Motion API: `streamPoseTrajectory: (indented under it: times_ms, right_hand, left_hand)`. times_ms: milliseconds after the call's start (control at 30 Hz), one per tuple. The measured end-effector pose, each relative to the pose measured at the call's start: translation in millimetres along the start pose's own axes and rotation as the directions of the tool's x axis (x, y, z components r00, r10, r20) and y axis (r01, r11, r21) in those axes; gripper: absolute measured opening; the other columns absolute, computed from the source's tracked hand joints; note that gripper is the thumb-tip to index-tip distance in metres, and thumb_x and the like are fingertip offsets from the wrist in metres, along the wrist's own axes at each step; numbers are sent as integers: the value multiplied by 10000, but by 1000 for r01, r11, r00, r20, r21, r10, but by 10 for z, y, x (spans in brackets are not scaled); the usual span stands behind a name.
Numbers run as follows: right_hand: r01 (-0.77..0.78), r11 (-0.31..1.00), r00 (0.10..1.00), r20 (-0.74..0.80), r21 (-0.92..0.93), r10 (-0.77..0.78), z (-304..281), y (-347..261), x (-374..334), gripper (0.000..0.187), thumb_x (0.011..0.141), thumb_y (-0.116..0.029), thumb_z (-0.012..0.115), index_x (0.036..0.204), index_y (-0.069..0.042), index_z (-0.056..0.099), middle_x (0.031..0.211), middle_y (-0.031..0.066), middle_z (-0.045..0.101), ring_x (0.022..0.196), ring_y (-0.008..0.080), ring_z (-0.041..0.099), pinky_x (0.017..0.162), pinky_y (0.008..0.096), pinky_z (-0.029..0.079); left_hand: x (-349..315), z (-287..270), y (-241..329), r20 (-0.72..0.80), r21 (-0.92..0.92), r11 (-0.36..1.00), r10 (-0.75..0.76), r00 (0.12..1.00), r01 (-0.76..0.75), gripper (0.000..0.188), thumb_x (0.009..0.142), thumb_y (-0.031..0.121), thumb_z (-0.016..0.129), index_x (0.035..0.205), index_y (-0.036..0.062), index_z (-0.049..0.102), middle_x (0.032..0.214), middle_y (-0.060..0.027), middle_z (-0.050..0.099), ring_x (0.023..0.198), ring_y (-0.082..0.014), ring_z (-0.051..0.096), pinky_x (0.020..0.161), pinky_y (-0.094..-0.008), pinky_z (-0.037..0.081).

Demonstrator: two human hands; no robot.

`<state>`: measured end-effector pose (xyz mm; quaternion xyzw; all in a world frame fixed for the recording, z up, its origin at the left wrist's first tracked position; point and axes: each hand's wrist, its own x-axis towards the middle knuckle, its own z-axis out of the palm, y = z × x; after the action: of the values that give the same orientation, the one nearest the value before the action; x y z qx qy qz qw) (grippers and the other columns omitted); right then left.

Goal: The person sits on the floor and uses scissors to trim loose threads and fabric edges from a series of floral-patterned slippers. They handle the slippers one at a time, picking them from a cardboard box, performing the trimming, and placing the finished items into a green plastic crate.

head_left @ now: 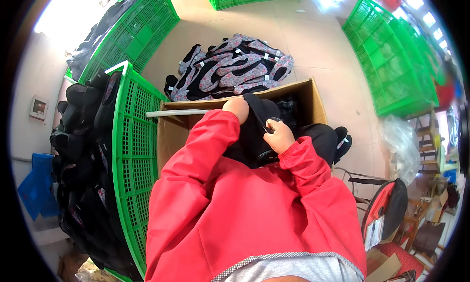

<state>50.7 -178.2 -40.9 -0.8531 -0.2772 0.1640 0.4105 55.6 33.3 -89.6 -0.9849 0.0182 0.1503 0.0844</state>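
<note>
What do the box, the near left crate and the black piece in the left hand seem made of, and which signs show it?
Box: most likely cardboard, dull in finish; its walls are plain brown and thin.
Crate: probably plastic, slightly shiny, given its even green colour and moulded-looking grid.
Black piece: seemingly soft cloth, matte, as it hangs loosely; the fibre can't be told.

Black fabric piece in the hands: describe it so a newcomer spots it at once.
Find the open cardboard box right of the green crate filled with black items. At that box, the black fabric piece is between the left hand and right hand. Unlike the grey-patterned pile beyond, its visible face is plain black, and the left hand grips its upper edge.
</note>
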Motion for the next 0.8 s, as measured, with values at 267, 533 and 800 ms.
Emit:
streamPoseTrajectory:
  times_ms: [267,533,800]
  right_hand:
    - [-113,858,991,-2,501,132,159,453,-77,197,738,-128,677,748,-32,506,687,30,499,672,135,474,637,303,419]
    - [-180,590,979,85,787,184,72,364,-236,180,765,10,664,938,-30,637,852,-27,619,797,85,571,766,245,479]
    - [-298,567,937,347,768,22,140,433,-331,223,745,3,646,965,-26,630,863,-21,622,791,85,569,767,243,468]
  left_hand:
    - [-821,-119,-178,-580,-589,740,-106,808,-326,298,857,86,615,1127,-25,674,1076,-195,690,951,-272,681,841,-329,529]
    - [-1047,-113,-25,-36,-587,-664,-551,834,-464,603,972,156,589,1498,70,306,1372,-89,505,1250,-186,488,1037,-338,413]
    - [-1165,-323,43,-138,-129,-940,-298,945,-315,684,903,308,661,1480,135,338,1381,-151,490,1306,-326,446,1109,-489,364]
